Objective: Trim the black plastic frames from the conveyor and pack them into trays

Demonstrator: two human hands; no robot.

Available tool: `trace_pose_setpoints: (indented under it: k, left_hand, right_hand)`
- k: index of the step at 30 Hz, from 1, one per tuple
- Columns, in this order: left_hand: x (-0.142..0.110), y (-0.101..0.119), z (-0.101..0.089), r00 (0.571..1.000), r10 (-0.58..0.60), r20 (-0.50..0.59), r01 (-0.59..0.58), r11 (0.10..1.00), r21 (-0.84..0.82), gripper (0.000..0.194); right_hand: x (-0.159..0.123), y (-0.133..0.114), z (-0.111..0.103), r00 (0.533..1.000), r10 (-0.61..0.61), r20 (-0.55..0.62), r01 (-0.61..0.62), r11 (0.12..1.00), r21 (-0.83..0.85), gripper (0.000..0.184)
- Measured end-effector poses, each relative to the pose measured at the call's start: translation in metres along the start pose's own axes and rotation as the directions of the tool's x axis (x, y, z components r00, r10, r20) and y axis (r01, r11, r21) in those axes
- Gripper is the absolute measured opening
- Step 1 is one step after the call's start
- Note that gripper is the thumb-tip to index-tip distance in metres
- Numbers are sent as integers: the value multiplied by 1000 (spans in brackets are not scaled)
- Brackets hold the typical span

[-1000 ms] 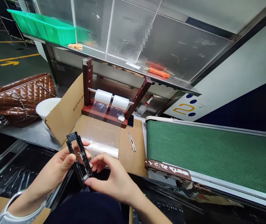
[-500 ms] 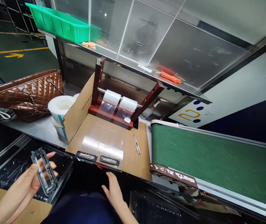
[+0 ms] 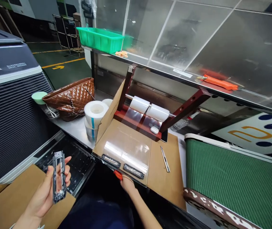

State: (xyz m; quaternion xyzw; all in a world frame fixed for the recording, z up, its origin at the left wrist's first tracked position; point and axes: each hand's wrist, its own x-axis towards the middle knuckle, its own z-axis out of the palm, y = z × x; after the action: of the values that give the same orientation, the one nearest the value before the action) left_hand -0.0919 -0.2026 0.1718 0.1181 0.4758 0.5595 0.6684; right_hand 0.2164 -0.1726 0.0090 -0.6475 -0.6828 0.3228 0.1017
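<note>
1. Black frame amid larger things: ribbed dark cabinet at far left, green conveyor belt at right, dark red roll stand between, bearing two film rolls.
2. Beyond an upright cardboard flap, partly hidden by it: stacked white rolls; just beside them, brown quilted bag.
3. Near the front edge, on clear film: two more frames. To their right, slim cutter.
4. Held nearly upright in the left hand, thumb on one side, curled fingers on the other; well apart from the right hand.
5. Right hand at the bench edge, reaching to a red handle; fingers partly hidden, grip impossible to make out.
6. Behind, green floor with yellow arrow; metal bench, cardboard sheet laid over the front; above, shelf with green bin and orange tool.
</note>
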Motion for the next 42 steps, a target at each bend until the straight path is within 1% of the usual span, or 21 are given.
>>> trace_pose_setpoints:
  k: [2,4,6,8,10,12,14,16,17,18,19,20,22,23,25,27,28,30,35,40,42]
  left_hand:
    - [-1,6,-3,999,26,-21,-27,999,-20,49]
    - [-1,14,-8,999,47,-15,-48,998,-39,49]
    - [0,23,-12,997,80,-1,-80,995,-67,50]
    - [-1,34,-15,991,134,-5,-134,986,-98,50]
    - [-4,43,-17,981,193,-14,-193,973,-123,49]
    - [-9,51,-20,972,233,-11,-233,963,-135,48]
    - [-13,55,-25,966,258,-15,-258,958,-128,47]
    - [-16,57,-32,958,285,-30,-287,956,-68,47]
    - [-17,57,-36,951,307,-43,-307,952,15,47]
    - [-18,58,-41,936,346,-64,-334,931,148,45]
    - [-18,59,-46,911,404,-83,-358,876,324,42]
    - [-19,61,-51,877,473,-87,-367,774,516,40]
    - [-20,64,-61,802,596,-24,-328,474,817,40]
    - [-20,66,-65,772,635,30,-303,327,895,41]
    - [-21,69,-74,728,671,140,-275,99,956,41]
    - [-21,70,-82,684,697,215,-249,-54,967,39]
    - [-20,70,-85,667,705,241,-235,-108,966,39]
    - [-19,68,-89,656,706,266,-205,-172,964,40]
    - [-16,64,-90,675,677,292,-186,-227,956,41]
    - [-7,57,-87,668,653,357,-171,-332,928,38]
    - [-4,53,-87,665,646,375,-181,-348,920,37]
  right_hand:
    - [-23,-22,-10,976,-201,81,194,977,87,40]
    - [-45,-53,-25,894,-425,144,382,888,255,28]
    - [-61,-90,-44,844,-499,197,406,834,374,19]
    - [-70,-127,-66,842,-450,296,326,863,385,20]
    - [-72,-159,-86,838,-361,410,244,918,312,18]
    - [-71,-181,-101,831,-280,481,194,956,222,15]
    - [-68,-195,-108,829,-245,502,177,967,181,14]
    - [-64,-203,-108,833,-251,493,197,967,159,15]
    - [-61,-205,-107,838,-263,479,218,965,149,16]
    - [-59,-208,-106,842,-275,464,238,961,137,17]
    - [-56,-210,-105,845,-285,453,256,959,126,17]
    - [-53,-213,-105,845,-293,448,269,956,117,17]
    - [-48,-219,-106,838,-298,457,282,954,104,18]
    - [-46,-222,-107,834,-295,466,283,954,96,19]
    - [-44,-229,-108,825,-294,483,292,953,80,20]
    - [-42,-235,-109,822,-293,487,302,951,64,20]
    - [-41,-237,-109,824,-292,485,305,951,54,20]
    - [-40,-240,-108,830,-291,475,312,949,36,22]
    - [-37,-241,-104,843,-289,454,322,947,4,25]
    - [-35,-239,-96,850,-303,430,329,944,14,25]
    - [-36,-241,-92,851,-305,427,334,942,7,25]
